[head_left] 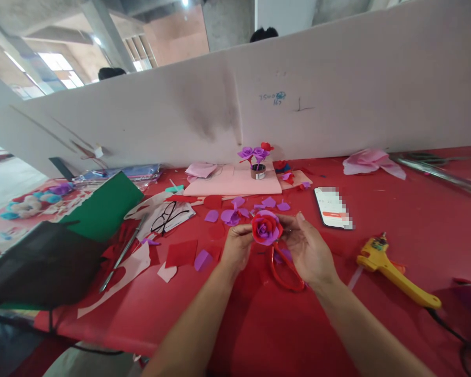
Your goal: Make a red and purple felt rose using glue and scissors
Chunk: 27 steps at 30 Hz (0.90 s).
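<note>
A red and purple rose (266, 228) is held between my two hands above the red table (267, 335). My left hand (238, 245) grips its left edge with the fingers closed. On the right side, the fingers of my right hand (306, 246) press against the petals, with the thumb pointing up. Red-handled scissors (286, 273) lie under the rose, partly hidden by it and by my right hand. Loose purple petals (231, 217) are scattered just beyond my hands, and a red square (181, 253) lies to the left.
A yellow glue gun (398, 277) and a phone (332, 208) lie at right. Glasses (168, 217), a metal rod (123, 256) and green sheets (102, 207) are at left. Behind stand a small flower pot (258, 172) on pink sheets and a white partition (357, 94); heads show above it.
</note>
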Each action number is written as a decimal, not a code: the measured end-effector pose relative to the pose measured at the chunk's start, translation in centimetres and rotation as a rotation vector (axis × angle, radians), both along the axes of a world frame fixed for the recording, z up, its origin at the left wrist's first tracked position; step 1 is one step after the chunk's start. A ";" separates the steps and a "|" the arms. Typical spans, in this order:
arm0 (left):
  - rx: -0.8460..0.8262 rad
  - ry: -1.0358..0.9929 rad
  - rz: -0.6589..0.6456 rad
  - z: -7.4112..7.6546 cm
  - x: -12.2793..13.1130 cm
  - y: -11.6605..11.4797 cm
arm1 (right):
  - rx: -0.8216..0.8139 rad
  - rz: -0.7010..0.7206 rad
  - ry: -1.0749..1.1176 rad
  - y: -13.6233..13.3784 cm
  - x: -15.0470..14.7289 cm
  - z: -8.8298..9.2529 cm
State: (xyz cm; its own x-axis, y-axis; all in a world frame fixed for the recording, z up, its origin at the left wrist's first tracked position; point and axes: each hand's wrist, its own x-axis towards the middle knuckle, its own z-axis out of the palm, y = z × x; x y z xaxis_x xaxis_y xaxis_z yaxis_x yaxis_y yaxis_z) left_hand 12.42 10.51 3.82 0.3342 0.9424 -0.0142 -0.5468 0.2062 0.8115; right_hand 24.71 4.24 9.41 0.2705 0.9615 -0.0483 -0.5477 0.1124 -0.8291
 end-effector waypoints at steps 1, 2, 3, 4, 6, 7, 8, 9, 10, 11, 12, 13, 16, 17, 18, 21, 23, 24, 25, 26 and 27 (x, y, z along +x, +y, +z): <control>0.001 0.008 -0.003 -0.1 0.0 0.0 | 0.006 0.000 -0.011 -0.1 0.0 0.0; 0.002 0.015 -0.007 -0.2 0.0 0.0 | 0.007 -0.003 -0.017 -0.1 0.0 0.0; 0.002 0.019 -0.013 -0.2 0.0 0.0 | 0.004 -0.007 -0.017 -0.1 0.0 0.1; 0.002 0.020 -0.020 -0.3 0.0 0.1 | -0.001 -0.009 -0.012 -0.1 0.0 0.1; 0.006 0.019 -0.037 -0.4 0.0 0.0 | -0.013 -0.009 0.003 -0.1 0.1 0.2; 0.009 0.017 -0.045 -0.5 0.0 0.0 | -0.020 -0.009 0.010 -0.1 0.1 0.2; 0.011 0.015 -0.052 -0.5 0.0 0.0 | -0.026 -0.008 0.016 0.0 0.1 0.2; 0.008 0.013 -0.056 -0.4 0.0 0.0 | -0.029 -0.009 0.023 0.0 0.1 0.2; 0.004 0.011 -0.057 -0.4 0.0 0.0 | -0.031 -0.011 0.030 0.0 0.1 0.2; -0.001 0.009 -0.058 -0.4 0.0 0.0 | -0.033 -0.014 0.038 0.0 0.1 0.2; -0.006 0.008 -0.060 -0.3 0.0 0.0 | -0.034 -0.016 0.043 0.0 0.1 0.2; -0.009 0.007 -0.063 -0.2 0.0 -0.1 | -0.036 -0.018 0.044 0.0 0.2 0.2; -0.017 0.000 -0.068 0.0 0.0 -0.2 | -0.048 -0.022 0.038 0.0 0.2 0.0; -0.021 -0.005 -0.065 0.0 0.0 -0.2 | -0.049 -0.024 0.036 0.0 0.2 0.0; -0.024 -0.010 -0.062 0.0 0.0 -0.2 | -0.048 -0.025 0.037 0.0 0.2 0.0; -0.016 -0.013 -0.065 0.1 0.0 -0.2 | -0.049 -0.033 0.040 0.0 0.2 -0.1; -0.001 -0.008 -0.064 0.1 0.0 -0.1 | -0.045 -0.037 0.044 0.0 0.2 -0.1; 0.005 -0.009 -0.061 0.2 0.0 -0.1 | -0.038 -0.036 0.047 0.0 0.1 -0.1; 0.008 -0.012 -0.058 0.2 0.0 0.0 | -0.030 -0.032 0.049 0.0 0.1 -0.1; 0.008 -0.015 -0.057 0.2 0.0 0.0 | -0.023 -0.028 0.052 0.0 0.1 -0.1; 0.007 -0.017 -0.055 0.2 0.1 0.0 | -0.019 -0.023 0.054 0.0 0.1 -0.1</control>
State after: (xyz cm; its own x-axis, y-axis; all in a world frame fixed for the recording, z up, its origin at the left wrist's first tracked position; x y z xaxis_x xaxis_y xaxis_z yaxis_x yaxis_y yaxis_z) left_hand 12.48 10.52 4.00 0.3857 0.9226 -0.0017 -0.5486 0.2308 0.8036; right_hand 24.82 4.22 9.30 0.2890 0.9539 -0.0816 -0.5894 0.1101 -0.8003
